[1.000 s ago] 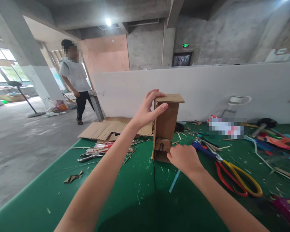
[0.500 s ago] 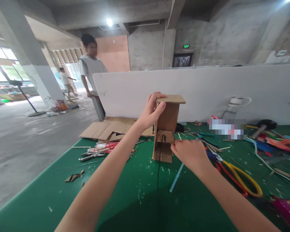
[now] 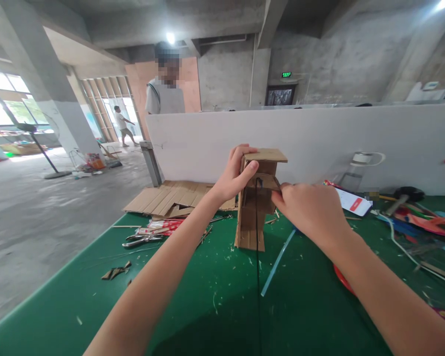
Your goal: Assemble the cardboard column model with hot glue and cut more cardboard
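- At the upper left edge of the box, the left hand grips, fingers over the top, thumb across the front.
- The right hand is curled, thumb and fingers narrowed on the right edge of the inner piece.
- The box stands upright on the table, near mid-view; the inner piece sits high in it, a little beneath the top flap.
- Under that piece, the box's front is open down to its base; a black cord drops past it toward the near side.
- Between the forearms, green surface runs nearer, specked with pale bits; a blue strip lies right of the cord.
- Leftward: flat cardboard at the far corner, then pliers and scraps inside the table's slanting edge.
- Rightward: a phone beyond the right hand, and a red handle partly hidden by the forearm.
- Behind, a white board lines the far edge.
- Past it, a person; farther left, a fan on concrete floor.
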`<state>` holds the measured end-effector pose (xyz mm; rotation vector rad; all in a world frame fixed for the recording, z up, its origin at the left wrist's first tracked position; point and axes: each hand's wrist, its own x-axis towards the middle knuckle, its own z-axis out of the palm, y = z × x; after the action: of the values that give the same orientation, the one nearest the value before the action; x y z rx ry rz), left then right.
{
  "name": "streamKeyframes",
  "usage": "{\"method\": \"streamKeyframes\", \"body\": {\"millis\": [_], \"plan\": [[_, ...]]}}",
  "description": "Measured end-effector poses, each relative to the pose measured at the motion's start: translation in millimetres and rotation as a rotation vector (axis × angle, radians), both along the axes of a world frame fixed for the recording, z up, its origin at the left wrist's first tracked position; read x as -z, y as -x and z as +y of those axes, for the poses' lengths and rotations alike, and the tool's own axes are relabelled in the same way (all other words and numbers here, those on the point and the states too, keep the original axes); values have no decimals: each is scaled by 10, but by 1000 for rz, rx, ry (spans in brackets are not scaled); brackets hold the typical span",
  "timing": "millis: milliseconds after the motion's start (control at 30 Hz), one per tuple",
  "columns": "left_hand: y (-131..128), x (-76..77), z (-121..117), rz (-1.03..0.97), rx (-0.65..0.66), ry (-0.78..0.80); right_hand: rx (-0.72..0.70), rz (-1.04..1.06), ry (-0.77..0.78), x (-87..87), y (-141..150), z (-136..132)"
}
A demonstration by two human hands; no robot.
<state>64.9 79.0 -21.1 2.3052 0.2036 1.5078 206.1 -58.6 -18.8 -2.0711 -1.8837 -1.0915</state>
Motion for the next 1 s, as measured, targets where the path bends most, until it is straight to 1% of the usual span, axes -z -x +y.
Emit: {"method": "streamKeyframes", "body": {"millis": [300,467,567,733,900,1000], "plan": [[26,-20,-47,40,-12,2,29,8,-66,-297,-9,3],[101,-56,-45,140,49,54,40,-34,-82,-410,4,-16],[141,-72,-19,177,91,73,47,-32,-96,-407,1,-11],[173,-87,-19,205,133,142,51,44,-134,-314,-24,11],[154,-83,-30,173,103,70,41,114,-175,-248,-38,-2],[137,-72,-34,147,82,78,30,139,-175,-239,-43,-8]]}}
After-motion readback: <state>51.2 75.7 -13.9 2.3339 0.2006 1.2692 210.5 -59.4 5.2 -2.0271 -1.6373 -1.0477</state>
